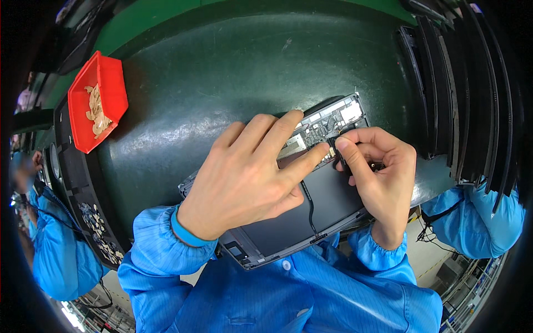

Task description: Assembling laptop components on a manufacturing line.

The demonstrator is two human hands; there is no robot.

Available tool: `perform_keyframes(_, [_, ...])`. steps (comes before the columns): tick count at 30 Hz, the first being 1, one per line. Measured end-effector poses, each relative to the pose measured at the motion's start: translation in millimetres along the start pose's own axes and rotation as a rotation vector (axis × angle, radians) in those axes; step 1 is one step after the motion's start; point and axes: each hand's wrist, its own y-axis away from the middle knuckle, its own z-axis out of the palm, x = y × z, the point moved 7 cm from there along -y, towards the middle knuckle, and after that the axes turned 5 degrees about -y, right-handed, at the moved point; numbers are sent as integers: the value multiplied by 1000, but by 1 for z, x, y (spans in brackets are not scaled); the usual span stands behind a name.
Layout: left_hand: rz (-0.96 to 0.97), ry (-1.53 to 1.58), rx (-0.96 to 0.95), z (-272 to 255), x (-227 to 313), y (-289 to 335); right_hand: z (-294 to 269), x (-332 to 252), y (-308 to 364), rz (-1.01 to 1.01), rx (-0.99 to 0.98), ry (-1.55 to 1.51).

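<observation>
An opened laptop base (336,191) lies tilted on the table close to my body, its inside facing up. Along its far side runs a circuit board (317,131), partly hidden by my fingers. My left hand (247,172) is spread over the laptop's left part, with the index fingertip touching down by the board. Beside that fingertip, my right hand (383,164) pinches a small black part (340,158) between thumb and fingers; its kind is mostly hidden. A thin black cable (309,208) crosses the dark panel toward the near edge.
A red bin (118,91) with tan scraps stands at the far left. Several dark, thin panels (463,100) stand upright at the right. Small loose pieces (100,233) lie on a black surface at the left. People in blue sleeves (64,247) are at both sides.
</observation>
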Motion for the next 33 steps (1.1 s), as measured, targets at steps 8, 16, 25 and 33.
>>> perform_keyframes(8, [17,-8,28,1,-1,2,1,-3,-2,-17,-38,32])
perform_keyframes(16, [6,6,-3,0,-2,-4,2,-2,-4,-42,-59,83])
perform_keyframes(25, [-47,-30,-109,-3,7,-7,-20,-9,10,-9,15,-35])
perform_keyframes(33, [116,473,100,17,41,-37,-36,13,7,-83,-82,-256])
